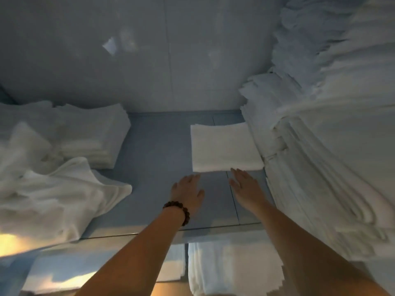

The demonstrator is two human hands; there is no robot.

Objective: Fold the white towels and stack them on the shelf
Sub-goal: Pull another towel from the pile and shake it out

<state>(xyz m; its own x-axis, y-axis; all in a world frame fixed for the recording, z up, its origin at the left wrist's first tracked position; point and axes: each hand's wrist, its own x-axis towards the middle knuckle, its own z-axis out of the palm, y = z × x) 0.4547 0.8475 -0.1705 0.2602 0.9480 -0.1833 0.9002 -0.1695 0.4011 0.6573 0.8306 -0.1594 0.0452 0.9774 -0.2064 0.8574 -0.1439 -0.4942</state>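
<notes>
Folded towel lies on the shelf just beyond both flat, empty hands: left hand, right hand.

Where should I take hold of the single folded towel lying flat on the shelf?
Take the folded towel by its near edge, coming from the front. That edge faces both open hands, while the tall stack crowds its right side.

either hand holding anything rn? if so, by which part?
Nothing held. Left hand and right hand are open and flat over the shelf, just short of the folded towel's near edge; fingertip contact can't be told.
</notes>
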